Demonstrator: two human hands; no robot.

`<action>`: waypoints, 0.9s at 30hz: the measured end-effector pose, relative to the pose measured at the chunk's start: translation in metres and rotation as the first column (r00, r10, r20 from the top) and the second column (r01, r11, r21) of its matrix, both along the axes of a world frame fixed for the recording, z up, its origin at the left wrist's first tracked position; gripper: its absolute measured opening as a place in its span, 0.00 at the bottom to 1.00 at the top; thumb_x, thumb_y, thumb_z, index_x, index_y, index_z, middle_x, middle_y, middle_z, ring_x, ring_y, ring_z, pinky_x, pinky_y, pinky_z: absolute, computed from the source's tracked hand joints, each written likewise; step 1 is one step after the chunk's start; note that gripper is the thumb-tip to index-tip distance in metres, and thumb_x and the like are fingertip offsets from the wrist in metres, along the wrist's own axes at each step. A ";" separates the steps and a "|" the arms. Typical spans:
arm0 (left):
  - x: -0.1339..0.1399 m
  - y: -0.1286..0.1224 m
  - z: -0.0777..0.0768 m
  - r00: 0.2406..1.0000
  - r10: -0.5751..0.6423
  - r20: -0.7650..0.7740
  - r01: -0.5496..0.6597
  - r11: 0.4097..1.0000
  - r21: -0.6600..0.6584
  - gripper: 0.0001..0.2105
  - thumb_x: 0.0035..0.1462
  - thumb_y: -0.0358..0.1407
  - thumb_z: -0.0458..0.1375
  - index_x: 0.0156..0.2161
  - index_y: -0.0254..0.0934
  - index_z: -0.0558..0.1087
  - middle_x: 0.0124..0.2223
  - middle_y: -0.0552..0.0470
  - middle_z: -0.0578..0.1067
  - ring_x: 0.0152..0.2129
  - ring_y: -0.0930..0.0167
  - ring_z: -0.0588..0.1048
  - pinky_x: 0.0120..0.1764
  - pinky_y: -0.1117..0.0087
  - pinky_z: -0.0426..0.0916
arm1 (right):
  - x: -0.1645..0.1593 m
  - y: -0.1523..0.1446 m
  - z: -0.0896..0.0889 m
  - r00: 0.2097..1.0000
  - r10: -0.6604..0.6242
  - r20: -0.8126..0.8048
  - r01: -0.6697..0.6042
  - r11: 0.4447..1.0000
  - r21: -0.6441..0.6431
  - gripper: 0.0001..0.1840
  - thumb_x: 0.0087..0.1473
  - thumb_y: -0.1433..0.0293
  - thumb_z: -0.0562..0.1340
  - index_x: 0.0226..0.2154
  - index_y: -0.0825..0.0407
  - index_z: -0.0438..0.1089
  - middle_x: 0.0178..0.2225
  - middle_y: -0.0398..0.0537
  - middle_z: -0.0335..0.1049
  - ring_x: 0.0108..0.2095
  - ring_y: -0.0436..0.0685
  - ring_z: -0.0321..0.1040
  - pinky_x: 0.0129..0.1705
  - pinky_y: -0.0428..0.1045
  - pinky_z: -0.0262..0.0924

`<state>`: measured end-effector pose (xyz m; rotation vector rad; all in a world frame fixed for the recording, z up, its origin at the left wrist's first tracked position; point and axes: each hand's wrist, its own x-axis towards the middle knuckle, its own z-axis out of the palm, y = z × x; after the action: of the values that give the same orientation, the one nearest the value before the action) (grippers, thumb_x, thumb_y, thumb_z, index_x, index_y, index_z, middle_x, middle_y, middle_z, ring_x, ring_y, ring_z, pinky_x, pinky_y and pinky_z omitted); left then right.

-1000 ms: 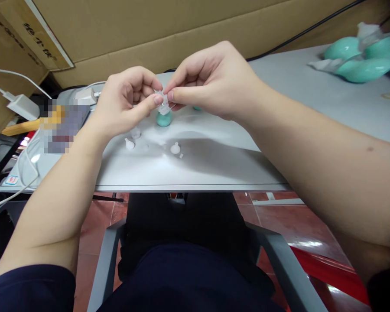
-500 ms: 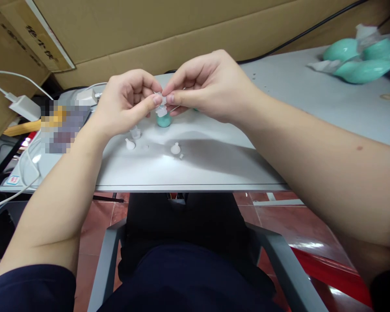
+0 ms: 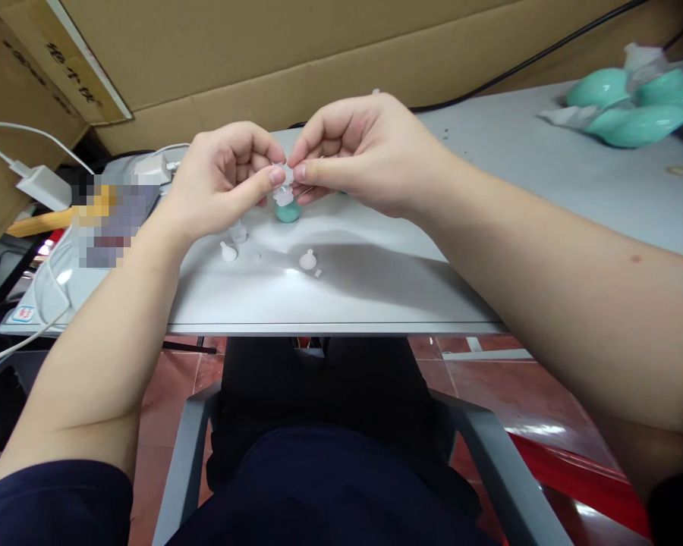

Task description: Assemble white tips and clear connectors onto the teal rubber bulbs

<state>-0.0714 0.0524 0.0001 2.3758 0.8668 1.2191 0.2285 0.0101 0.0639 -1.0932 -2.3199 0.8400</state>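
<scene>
My left hand (image 3: 219,178) and my right hand (image 3: 364,155) meet over the desk, thumb and forefinger of each closed on a small translucent white plastic piece (image 3: 287,175). Directly below it stands a small bottle (image 3: 287,212) with teal contents and a translucent neck. Whether the piece touches the bottle I cannot tell. Beside my left wrist are a small clear container (image 3: 238,232) and a tiny white funnel (image 3: 228,252). Another white funnel (image 3: 308,260) lies nearer the front edge, with a white scrap (image 3: 318,274) next to it. Fingers partly hide a teal thing behind my right hand.
Several teal-filled bags (image 3: 637,114) lie at the desk's far right. A white charger (image 3: 44,188) with cables and a blurred-out patch (image 3: 117,227) are at the left. Cardboard (image 3: 273,53) walls the back, with a black cable (image 3: 524,61) along it.
Hardly anything differs. Both hands keep their pinch on the translucent piece, with only a very slight shift of the fingers and the view.
</scene>
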 end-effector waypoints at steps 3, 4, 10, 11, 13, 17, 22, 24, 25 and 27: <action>-0.002 0.000 -0.001 0.999 0.044 -0.010 -0.044 0.999 -0.013 0.33 0.66 0.71 0.81 0.52 0.43 0.86 0.33 0.50 0.82 0.25 0.63 0.84 0.34 0.56 0.86 | 0.000 -0.001 0.000 0.996 -0.005 -0.084 0.003 1.000 -0.020 0.23 0.80 0.59 0.67 0.70 0.37 0.87 0.63 0.49 0.96 0.63 0.67 0.93 0.59 0.57 0.87; -0.002 -0.001 -0.001 0.998 0.056 -0.013 -0.056 0.998 -0.019 0.32 0.67 0.69 0.81 0.52 0.43 0.86 0.34 0.49 0.83 0.26 0.63 0.84 0.34 0.55 0.86 | 0.000 -0.001 0.001 0.996 -0.014 -0.092 0.012 1.000 -0.023 0.22 0.79 0.61 0.68 0.69 0.37 0.88 0.62 0.49 0.96 0.63 0.67 0.93 0.60 0.58 0.87; 0.001 -0.010 0.004 0.996 0.088 0.003 -0.087 0.995 -0.044 0.32 0.69 0.70 0.80 0.52 0.42 0.84 0.34 0.50 0.82 0.30 0.60 0.87 0.40 0.52 0.89 | -0.002 0.007 -0.009 0.977 -0.045 -0.208 0.017 0.991 -0.136 0.12 0.71 0.57 0.80 0.56 0.31 0.93 0.54 0.42 0.97 0.63 0.70 0.92 0.63 0.61 0.91; 0.003 -0.013 0.006 0.996 0.087 -0.004 -0.087 0.995 -0.054 0.35 0.69 0.72 0.79 0.53 0.41 0.84 0.35 0.50 0.82 0.31 0.60 0.88 0.41 0.51 0.90 | -0.003 0.009 -0.013 0.951 0.000 -0.309 -0.052 0.986 -0.160 0.08 0.67 0.58 0.84 0.48 0.31 0.93 0.51 0.41 0.97 0.59 0.69 0.93 0.63 0.59 0.91; 0.007 -0.019 0.011 0.997 0.070 -0.017 -0.071 0.995 -0.063 0.40 0.69 0.77 0.75 0.54 0.38 0.84 0.37 0.49 0.83 0.32 0.61 0.89 0.43 0.50 0.91 | -0.004 0.014 -0.022 0.820 0.038 -0.571 -0.163 0.972 -0.170 0.10 0.57 0.60 0.89 0.37 0.35 0.91 0.43 0.44 0.95 0.49 0.66 0.93 0.58 0.56 0.92; 0.012 -0.026 0.015 1.000 0.013 -0.005 -0.013 0.998 -0.059 0.42 0.70 0.79 0.73 0.55 0.36 0.85 0.38 0.46 0.84 0.33 0.59 0.90 0.44 0.46 0.93 | -0.004 0.020 -0.030 0.738 0.074 -0.671 -0.310 0.920 -0.240 0.17 0.51 0.60 0.96 0.32 0.36 0.91 0.36 0.42 0.91 0.41 0.62 0.89 0.50 0.53 0.93; 0.008 -0.023 0.013 0.998 0.066 -0.006 -0.066 0.990 -0.128 0.39 0.68 0.74 0.79 0.55 0.36 0.84 0.37 0.49 0.82 0.36 0.56 0.91 0.49 0.41 0.93 | -0.004 0.020 -0.030 0.708 0.078 -0.702 -0.345 0.906 -0.246 0.17 0.49 0.61 0.97 0.32 0.40 0.93 0.35 0.44 0.90 0.38 0.57 0.86 0.45 0.47 0.90; 0.008 -0.023 0.014 0.997 0.083 -0.006 -0.083 0.987 -0.138 0.38 0.69 0.72 0.80 0.55 0.36 0.84 0.37 0.48 0.82 0.37 0.55 0.92 0.51 0.41 0.93 | -0.004 0.020 -0.031 0.711 0.080 -0.698 -0.337 0.911 -0.239 0.15 0.53 0.62 0.96 0.33 0.39 0.93 0.36 0.44 0.91 0.38 0.57 0.86 0.46 0.47 0.90; 0.008 -0.024 0.014 0.996 0.085 -0.005 -0.085 0.987 -0.138 0.38 0.69 0.72 0.80 0.54 0.36 0.84 0.37 0.48 0.82 0.37 0.55 0.92 0.51 0.41 0.93 | -0.004 0.020 -0.032 0.712 0.085 -0.697 -0.336 0.913 -0.232 0.14 0.55 0.63 0.95 0.33 0.39 0.93 0.37 0.44 0.91 0.38 0.57 0.86 0.46 0.47 0.90; 0.009 -0.025 0.016 0.997 0.077 -0.009 -0.078 0.989 -0.129 0.39 0.68 0.74 0.80 0.53 0.36 0.84 0.36 0.48 0.82 0.35 0.56 0.91 0.49 0.43 0.93 | -0.004 0.020 -0.032 0.709 0.096 -0.699 -0.342 0.913 -0.222 0.13 0.56 0.64 0.94 0.33 0.39 0.93 0.38 0.45 0.92 0.38 0.57 0.87 0.47 0.47 0.90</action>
<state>-0.0625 0.0270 0.0162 2.2620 1.0160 1.1509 0.2243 0.0304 0.0315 -0.4691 -1.7169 1.4878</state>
